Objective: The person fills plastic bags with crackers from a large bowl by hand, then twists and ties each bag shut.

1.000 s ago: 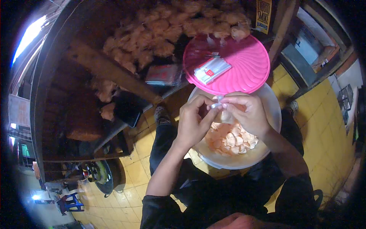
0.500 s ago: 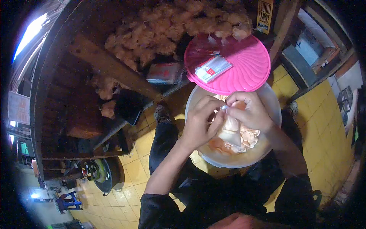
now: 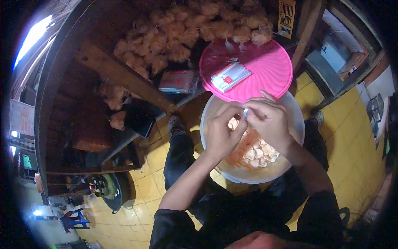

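Observation:
My left hand (image 3: 223, 129) and my right hand (image 3: 268, 121) meet above a translucent plastic tub (image 3: 295, 108). Both are closed, fingers pinching the small whitish gathered end of a plastic bag (image 3: 246, 112) between them. The rest of the bag is hidden by the hands. Pale orange and white round crackers (image 3: 259, 154) lie in the tub under my hands. A pink ridged lid (image 3: 271, 68) rests at the tub's far side, just beyond my fingers. On the lid lies a pack of clear plastic bags (image 3: 231, 76) with a red label.
Many filled bags of crackers (image 3: 178, 35) are heaped on the dark wooden shelf at the back. A red and clear packet (image 3: 178, 81) and a black phone-like slab (image 3: 140, 121) lie near its edge. A yellow "Liquid Smoke" box (image 3: 286, 18) stands at the back right.
The clear bag that hung below my hands over the tub no longer shows there, so more crackers are visible. My right hand has turned over, and both hands stay close together.

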Available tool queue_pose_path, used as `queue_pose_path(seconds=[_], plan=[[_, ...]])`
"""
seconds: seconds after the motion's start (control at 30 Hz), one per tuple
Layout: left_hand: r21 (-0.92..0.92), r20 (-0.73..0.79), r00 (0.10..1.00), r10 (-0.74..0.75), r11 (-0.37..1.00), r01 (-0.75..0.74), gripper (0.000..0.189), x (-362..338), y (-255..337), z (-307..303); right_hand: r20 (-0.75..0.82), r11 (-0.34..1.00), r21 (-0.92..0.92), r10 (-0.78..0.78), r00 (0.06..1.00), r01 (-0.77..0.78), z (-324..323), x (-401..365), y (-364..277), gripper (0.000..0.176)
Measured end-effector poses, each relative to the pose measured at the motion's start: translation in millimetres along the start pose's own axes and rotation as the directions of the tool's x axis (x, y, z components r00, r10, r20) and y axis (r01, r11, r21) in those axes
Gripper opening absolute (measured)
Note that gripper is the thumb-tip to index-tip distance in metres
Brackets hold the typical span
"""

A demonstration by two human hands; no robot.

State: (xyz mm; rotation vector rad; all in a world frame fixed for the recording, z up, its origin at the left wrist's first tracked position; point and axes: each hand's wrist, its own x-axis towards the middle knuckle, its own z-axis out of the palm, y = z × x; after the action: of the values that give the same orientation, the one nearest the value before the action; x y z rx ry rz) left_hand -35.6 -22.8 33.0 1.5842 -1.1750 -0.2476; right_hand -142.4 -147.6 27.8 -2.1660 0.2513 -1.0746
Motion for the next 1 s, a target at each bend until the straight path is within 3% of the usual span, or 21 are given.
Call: queue_pose_path(seconds=[0.03, 0.1, 0.2, 0.33, 0.43, 0.47, 0.53, 0.63, 0.67, 0.7, 0.73, 0.77, 0.83, 1.0], plan=[[0.002, 0.001, 1.000, 0.002, 1.000, -0.002, 0.017, -1, -2, -1, -0.003, 0.998, 0.003, 0.065, 0.998, -0.065, 2, -1, -1, 0.017], [0.449, 0.053, 0.984, 0.173, 0.876, -0.178, 0.019, -2, -6, -4, 0.029, 0.994, 0.035, 0.106, 0.994, -0.107, 6, -3, 2, 0.016], [0.543, 0.094, 0.945, 0.314, 0.779, -0.313, 0.023, -2, -5, -6, 0.099, 0.981, 0.072, 0.170, 0.980, -0.178, 6, -6, 0, 0.014], [0.535, 0.162, 0.945, 0.285, 0.779, -0.327, 0.026, -1, -2, -14, 0.207, 0.977, 0.043, 0.195, 0.959, -0.208, 2, -4, -4, 0.010], [0.502, 0.179, 0.917, 0.358, 0.768, -0.397, 0.029, 3, -5, -19, 0.276, 0.974, 0.100, 0.170, 0.946, -0.205, -1, -1, -4, 0.012], [0.477, 0.195, 0.909, 0.369, 0.774, -0.416, 0.029, 3, -7, -19, 0.280, 0.973, 0.102, 0.170, 0.945, -0.205, -3, 0, 1, 0.012], [0.451, 0.212, 0.899, 0.383, 0.778, -0.437, 0.029, 3, -9, -20, 0.469, 0.942, 0.230, 0.114, 0.876, -0.245, -8, 2, 14, 0.012], [0.207, 0.146, 0.984, 0.103, 0.969, -0.132, 0.018, 3, -8, -21, 0.445, 0.907, 0.300, 0.140, 0.884, -0.294, -9, 0, 10, 0.009], [0.208, 0.151, 0.983, 0.107, 0.969, -0.137, 0.018, 2, -10, -18, 0.409, 0.898, 0.316, 0.162, 0.898, -0.306, -8, 0, 4, 0.008], [-0.011, 0.066, 0.998, -0.003, 1.000, 0.004, 0.015, 1, -12, -13, 0.300, 0.946, 0.263, 0.105, 0.948, -0.188, -7, 1, -5, 0.011], [-0.238, 0.009, 0.991, -0.132, 0.963, 0.130, 0.012, 1, -13, -11, 0.296, 0.946, 0.263, 0.106, 0.949, -0.188, -6, 2, -6, 0.011], [-0.374, 0.013, 0.986, -0.168, 0.913, 0.161, 0.011, 0, -12, -10, 0.213, 0.980, 0.184, 0.029, 0.977, -0.069, -5, 3, -6, 0.014], [-0.412, -0.024, 0.983, -0.181, 0.898, 0.155, 0.012, 1, -15, -8, 0.136, 0.981, -0.045, -0.179, 0.974, 0.186, -6, 3, 0, 0.020], [-0.465, -0.101, 0.970, -0.221, 0.873, 0.150, 0.011, 1, -14, -5, 0.111, 0.928, -0.224, -0.278, 0.954, 0.297, 0, 0, -3, 0.017]])
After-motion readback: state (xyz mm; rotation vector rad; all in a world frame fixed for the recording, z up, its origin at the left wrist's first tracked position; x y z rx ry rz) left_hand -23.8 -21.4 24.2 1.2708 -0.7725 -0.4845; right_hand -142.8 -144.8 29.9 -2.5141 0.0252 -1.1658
